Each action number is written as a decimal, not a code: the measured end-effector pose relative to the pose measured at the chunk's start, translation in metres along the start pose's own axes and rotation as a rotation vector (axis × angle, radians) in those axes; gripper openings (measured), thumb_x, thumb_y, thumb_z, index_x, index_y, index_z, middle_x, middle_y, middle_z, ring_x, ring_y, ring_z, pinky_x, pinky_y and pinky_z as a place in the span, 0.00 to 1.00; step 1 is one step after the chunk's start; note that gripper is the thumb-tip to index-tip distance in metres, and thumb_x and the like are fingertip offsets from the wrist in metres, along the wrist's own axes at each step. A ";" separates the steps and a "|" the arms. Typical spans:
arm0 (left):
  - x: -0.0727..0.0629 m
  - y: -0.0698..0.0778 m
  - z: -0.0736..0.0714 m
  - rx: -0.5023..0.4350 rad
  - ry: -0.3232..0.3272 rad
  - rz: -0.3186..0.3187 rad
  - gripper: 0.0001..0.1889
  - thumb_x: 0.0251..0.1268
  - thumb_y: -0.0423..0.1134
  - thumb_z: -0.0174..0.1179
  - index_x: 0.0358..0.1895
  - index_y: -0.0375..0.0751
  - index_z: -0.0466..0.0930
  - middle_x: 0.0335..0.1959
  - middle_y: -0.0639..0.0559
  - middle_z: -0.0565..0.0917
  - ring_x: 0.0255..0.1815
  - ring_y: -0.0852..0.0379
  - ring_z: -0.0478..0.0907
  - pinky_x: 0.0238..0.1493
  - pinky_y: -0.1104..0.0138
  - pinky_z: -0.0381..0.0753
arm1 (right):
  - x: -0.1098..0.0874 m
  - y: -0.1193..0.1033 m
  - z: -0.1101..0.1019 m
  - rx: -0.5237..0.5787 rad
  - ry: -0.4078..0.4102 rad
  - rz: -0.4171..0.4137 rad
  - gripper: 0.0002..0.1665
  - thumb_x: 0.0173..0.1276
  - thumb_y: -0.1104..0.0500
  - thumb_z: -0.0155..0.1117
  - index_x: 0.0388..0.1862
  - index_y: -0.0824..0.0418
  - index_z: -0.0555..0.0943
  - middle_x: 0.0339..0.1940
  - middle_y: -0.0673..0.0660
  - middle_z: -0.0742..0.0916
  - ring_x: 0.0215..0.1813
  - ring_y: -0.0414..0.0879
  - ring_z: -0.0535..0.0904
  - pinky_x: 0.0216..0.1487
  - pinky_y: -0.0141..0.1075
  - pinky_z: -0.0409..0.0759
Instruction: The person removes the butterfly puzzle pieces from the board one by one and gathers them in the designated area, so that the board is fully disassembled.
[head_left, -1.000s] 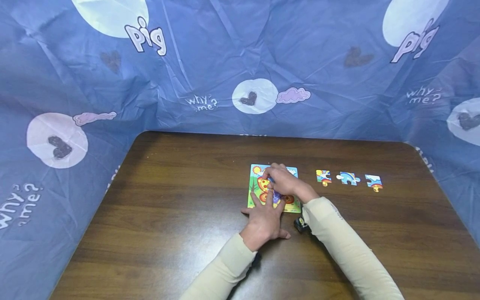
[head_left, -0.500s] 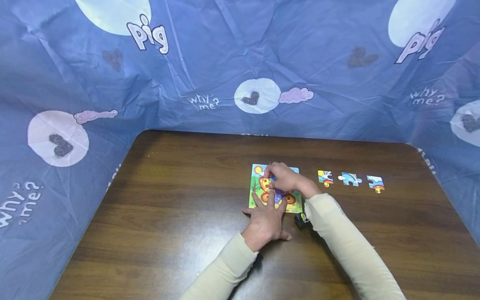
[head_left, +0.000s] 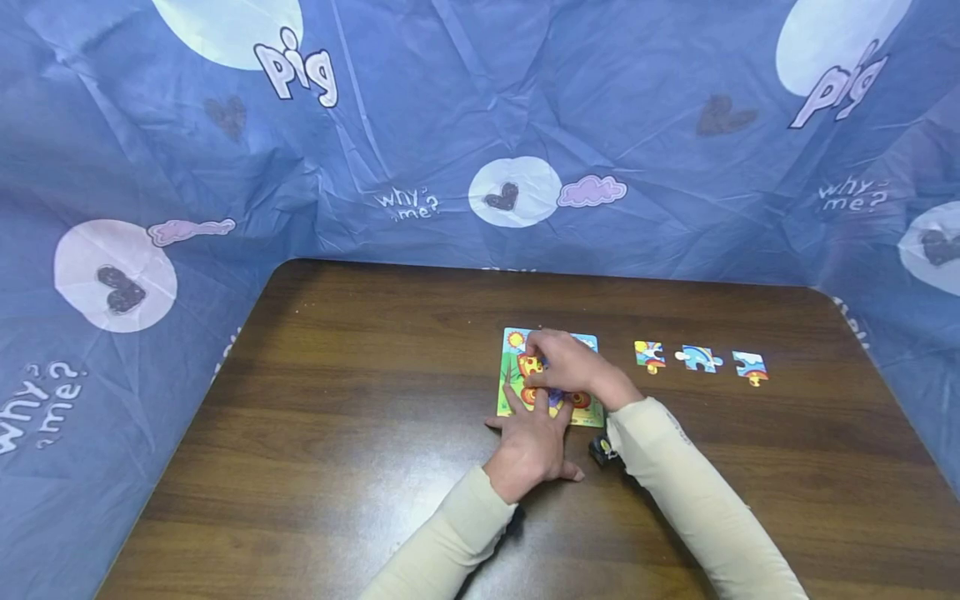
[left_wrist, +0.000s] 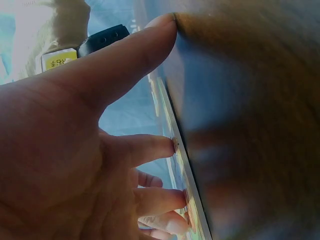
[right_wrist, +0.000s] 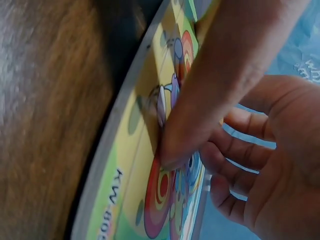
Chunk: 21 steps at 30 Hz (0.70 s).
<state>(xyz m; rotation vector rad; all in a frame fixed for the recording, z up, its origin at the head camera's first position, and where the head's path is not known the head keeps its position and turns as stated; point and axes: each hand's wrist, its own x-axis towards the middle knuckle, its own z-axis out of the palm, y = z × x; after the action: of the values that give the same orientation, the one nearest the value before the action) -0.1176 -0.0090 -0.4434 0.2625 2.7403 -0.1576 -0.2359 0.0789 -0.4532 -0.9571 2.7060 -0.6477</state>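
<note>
A square butterfly jigsaw puzzle (head_left: pixel 511 398) lies on the table, with a sun, green grass and a yellow-orange wing on it. Spread across its near edge, my left hand (head_left: pixel 531 442) rests its straight fingertips on the board; its thumb points off to the right. From the right my right hand (head_left: pixel 573 367) reaches over the upper middle. Its index finger and thumb stand either side of the spotted wing, and its other fingers (right_wrist: pixel 235 165) are curled in the right wrist view. I cannot tell whether it pinches a piece. The palm hides the picture's upper right.
Three loose jigsaw pieces lie in a row right of the puzzle: one with yellow and red (head_left: pixel 649 357), a blue one (head_left: pixel 698 358) and a blue-white one (head_left: pixel 750 367). The dark wooden table (head_left: pixel 337 400) meets a blue printed cloth (head_left: pixel 420 125) behind.
My right thumb has moved left and toward me, widening its gap from the index finger around the spotted wing. My left hand stays planted at the near edge. The loose pieces have not moved.
</note>
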 end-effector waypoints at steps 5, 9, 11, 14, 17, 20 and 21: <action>-0.001 0.000 0.000 -0.003 0.001 -0.005 0.55 0.41 0.80 0.64 0.78 0.75 0.52 0.81 0.49 0.58 0.79 0.30 0.57 0.54 0.38 0.81 | 0.004 -0.008 0.002 -0.028 0.004 -0.004 0.24 0.50 0.56 0.81 0.42 0.64 0.81 0.30 0.55 0.82 0.32 0.43 0.72 0.35 0.35 0.74; -0.001 0.001 -0.001 -0.011 -0.004 -0.010 0.54 0.41 0.79 0.64 0.77 0.75 0.54 0.82 0.50 0.57 0.79 0.31 0.57 0.55 0.38 0.81 | 0.006 -0.012 0.003 -0.074 -0.003 -0.003 0.25 0.48 0.56 0.82 0.43 0.66 0.83 0.32 0.55 0.82 0.34 0.44 0.72 0.35 0.35 0.76; -0.001 0.001 -0.001 -0.016 -0.006 -0.012 0.54 0.41 0.79 0.64 0.77 0.75 0.54 0.82 0.50 0.57 0.79 0.31 0.57 0.55 0.38 0.81 | 0.007 -0.013 0.003 -0.089 -0.014 0.001 0.25 0.49 0.56 0.82 0.44 0.66 0.84 0.32 0.55 0.82 0.34 0.44 0.73 0.35 0.34 0.76; -0.002 0.001 -0.001 -0.025 -0.006 -0.010 0.54 0.41 0.79 0.65 0.77 0.75 0.54 0.82 0.50 0.57 0.79 0.30 0.57 0.56 0.37 0.80 | 0.007 -0.015 0.001 -0.106 -0.032 0.019 0.26 0.51 0.55 0.81 0.47 0.66 0.85 0.35 0.55 0.83 0.35 0.44 0.74 0.36 0.35 0.77; -0.002 0.000 -0.001 -0.028 -0.004 -0.006 0.54 0.41 0.79 0.65 0.77 0.74 0.54 0.82 0.49 0.57 0.79 0.30 0.57 0.56 0.37 0.80 | 0.005 -0.016 0.000 -0.109 -0.041 0.034 0.27 0.52 0.54 0.80 0.50 0.65 0.85 0.38 0.56 0.84 0.36 0.45 0.75 0.38 0.36 0.78; -0.002 0.000 -0.001 -0.024 -0.003 -0.005 0.55 0.41 0.79 0.65 0.77 0.74 0.54 0.82 0.49 0.57 0.78 0.30 0.57 0.55 0.37 0.80 | 0.003 -0.016 -0.002 -0.102 -0.034 0.039 0.27 0.53 0.54 0.80 0.51 0.64 0.85 0.40 0.56 0.85 0.37 0.45 0.77 0.39 0.37 0.79; -0.002 -0.001 -0.001 -0.022 -0.003 -0.006 0.55 0.41 0.79 0.65 0.78 0.74 0.54 0.82 0.50 0.57 0.78 0.30 0.57 0.55 0.37 0.80 | 0.003 -0.016 -0.003 -0.099 -0.029 0.040 0.27 0.53 0.54 0.80 0.51 0.64 0.85 0.40 0.56 0.85 0.37 0.45 0.77 0.39 0.38 0.79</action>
<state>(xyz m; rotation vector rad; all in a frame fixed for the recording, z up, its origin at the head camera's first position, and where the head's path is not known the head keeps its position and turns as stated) -0.1162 -0.0099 -0.4413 0.2481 2.7382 -0.1294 -0.2302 0.0673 -0.4431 -0.9247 2.7462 -0.4930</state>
